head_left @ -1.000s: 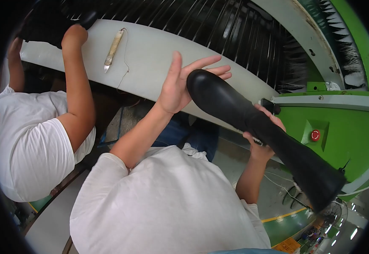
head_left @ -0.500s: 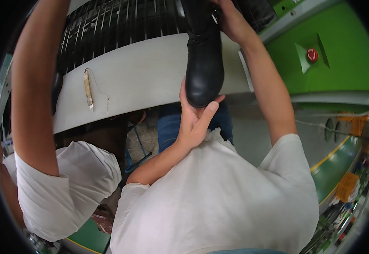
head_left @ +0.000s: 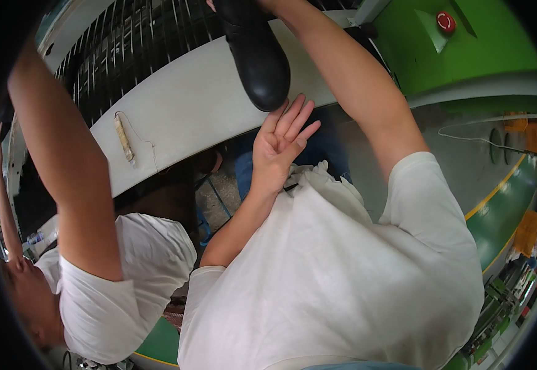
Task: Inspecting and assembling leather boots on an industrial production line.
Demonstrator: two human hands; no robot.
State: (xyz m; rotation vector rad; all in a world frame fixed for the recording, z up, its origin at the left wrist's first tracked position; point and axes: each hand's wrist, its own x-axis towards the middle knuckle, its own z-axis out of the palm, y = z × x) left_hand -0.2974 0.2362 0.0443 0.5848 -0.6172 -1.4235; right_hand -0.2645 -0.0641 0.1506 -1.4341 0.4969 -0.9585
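A black boot (head_left: pixel 259 65) hangs toe-down over the pale worktop, its shaft running out at the top edge. My right hand (head_left: pixel 269 5) is mostly cut off up there; it grips the shaft, and some fingertips show on the shaft's left side. Below the toe, my left hand (head_left: pixel 279 142) is open, palm up with fingers spread. Its fingertips are at the toe; whether they still touch it I cannot tell.
On the worktop (head_left: pixel 185 117) lies a slim tape-wrapped tool (head_left: pixel 123 139) with a thin cord. Behind it runs a rack of metal rods (head_left: pixel 142 46). A co-worker's arm (head_left: pixel 74 154) reaches forward at left. A red button (head_left: pixel 445 22) sits on the green machine panel at right.
The boot and my right hand have moved up and left in view. My left hand has let go of the toe's underside and spread its fingers. The co-worker's arm has shifted in view.
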